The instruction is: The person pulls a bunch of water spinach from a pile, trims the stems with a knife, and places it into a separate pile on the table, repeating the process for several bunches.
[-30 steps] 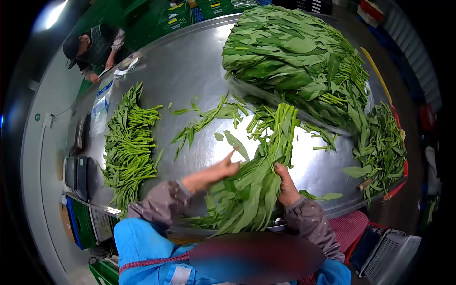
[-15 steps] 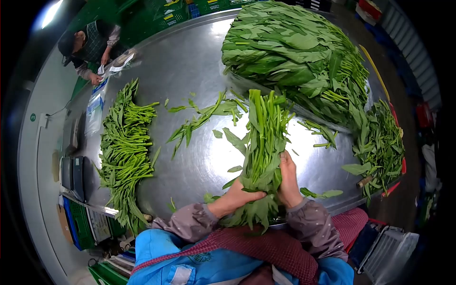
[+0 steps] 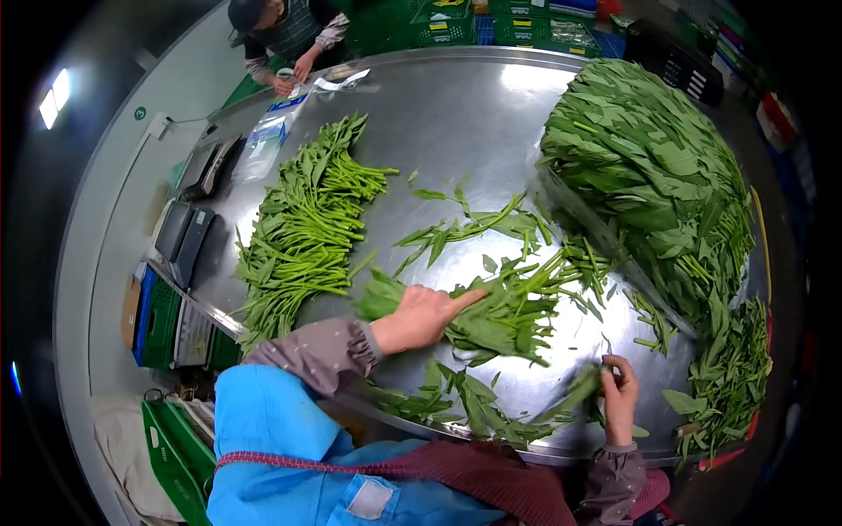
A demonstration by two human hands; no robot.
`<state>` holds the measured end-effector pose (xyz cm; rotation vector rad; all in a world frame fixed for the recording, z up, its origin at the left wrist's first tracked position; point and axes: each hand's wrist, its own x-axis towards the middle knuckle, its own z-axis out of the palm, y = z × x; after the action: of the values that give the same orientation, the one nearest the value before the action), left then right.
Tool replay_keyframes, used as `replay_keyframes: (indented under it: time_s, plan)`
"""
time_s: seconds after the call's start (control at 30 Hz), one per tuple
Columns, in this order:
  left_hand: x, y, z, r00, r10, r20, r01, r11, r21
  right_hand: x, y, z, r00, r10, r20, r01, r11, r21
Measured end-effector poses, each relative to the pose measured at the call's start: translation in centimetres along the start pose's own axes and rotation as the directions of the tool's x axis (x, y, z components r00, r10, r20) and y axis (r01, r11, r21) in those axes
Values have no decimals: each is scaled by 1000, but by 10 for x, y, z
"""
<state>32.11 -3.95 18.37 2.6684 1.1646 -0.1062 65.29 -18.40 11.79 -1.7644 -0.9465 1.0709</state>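
On the steel table (image 3: 456, 105), left hand (image 3: 419, 317) flat atop leafy bundle (image 3: 500, 302); right hand (image 3: 619, 396), grip seemingly pinching loose leaves (image 3: 570, 399).

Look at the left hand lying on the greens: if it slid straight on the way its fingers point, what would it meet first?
Probably the cut stem ends of the bunch of leafy greens under the left hand; beyond them, the big heap of greens.

Tabletop (image 3: 456, 105): smooth, glossy sheet metal with bright reflections. Leafy stalks (image 3: 500, 307), pressed by the left hand (image 3: 421, 317): matt, soft-looking green leaves. Sleeves (image 3: 320, 351): matt woven cloth. Crates (image 3: 438, 13): green plastic. Bags (image 3: 263, 145): clear, shiny plastic.
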Motion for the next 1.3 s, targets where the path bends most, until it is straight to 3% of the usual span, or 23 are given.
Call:
replay_keyframes:
  time_s: [0.03,0.1,0.17,0.23,0.3,0.43,0.5,0.53,0.57,0.63,0.67,0.7,0.8,0.87,0.9,0.97,1.0,1.03,1.1,1.17,1.23,1.3]
  plan:
    - [1,7,-10,1000,10,4,-10,1000,2,0,-1,2,1000,4,-9,-4,1000,5]
    - [1,16,-18,995,-95,-39,89,988,-124,2,-7,7,942,-331,-51,312,922,-228]
    - [-2,11,-3,998,-43,-36,38,992,-123,-3,-11,12,956,-290,-51,279,948,-154]
    - [1,12,-5,999,-14,31,15,999,-48,-8,-20,19,999,-40,-25,44,986,161]
    - [-1,14,-4,998,-53,20,55,989,-139,-12,-15,21,998,-55,-7,56,991,120]
    - [-2,7,12,995,-44,89,44,999,1,-17,-9,38,974,125,190,-173,951,258]
    - [-4,18,-8,991,-134,6,133,973,-191,-24,-15,46,953,174,247,-237,938,254]
    - [-5,22,-16,982,-134,-133,106,975,-194,-25,-10,49,937,186,295,-258,940,224]
    - [-5,21,-12,981,-141,-130,114,973,-199,-27,-10,53,934,190,302,-261,940,218]
    - [-2,8,12,998,-50,37,52,997,-64,-30,-16,66,879,205,430,-366,869,334]
    - [-7,-6,45,998,41,-43,-37,995,89,-31,-11,71,854,176,490,-382,851,360]
    - [-4,19,5,997,-75,32,79,989,-124,-32,-12,76,832,175,526,-396,852,343]
    - [-7,29,-1,996,-40,-84,30,992,-120,-39,-24,86,784,164,599,-491,754,437]
    - [-3,24,19,997,75,33,-70,991,-117,-41,-42,93,743,154,651,-621,521,586]
    - [-7,32,16,994,70,-83,-79,990,-114,-33,-35,95,748,143,649,-614,521,593]
    - [-7,45,-3,990,77,-118,-94,985,-143,-26,-8,95,624,201,755,-746,441,499]
    - [-7,46,-4,990,72,-118,-89,985,-146,-29,-10,91,650,380,658,-754,430,496]
    - [-6,45,-4,991,65,-114,-83,984,-157,-24,-17,83,650,175,739,-744,342,574]
    - [-6,41,-8,992,52,-111,-70,984,-166,-30,-60,64,838,390,383,-544,662,516]
    - [-8,32,-14,993,-16,-114,-1,990,-143,-14,-36,22,950,246,193,-295,498,815]
    - [-10,25,-20,994,-61,-93,46,987,-152,8,-2,-37,966,246,74,-137,249,959]
    - [-10,23,-21,990,-72,-125,64,996,-64,9,-14,-45,964,267,-18,-52,254,966]
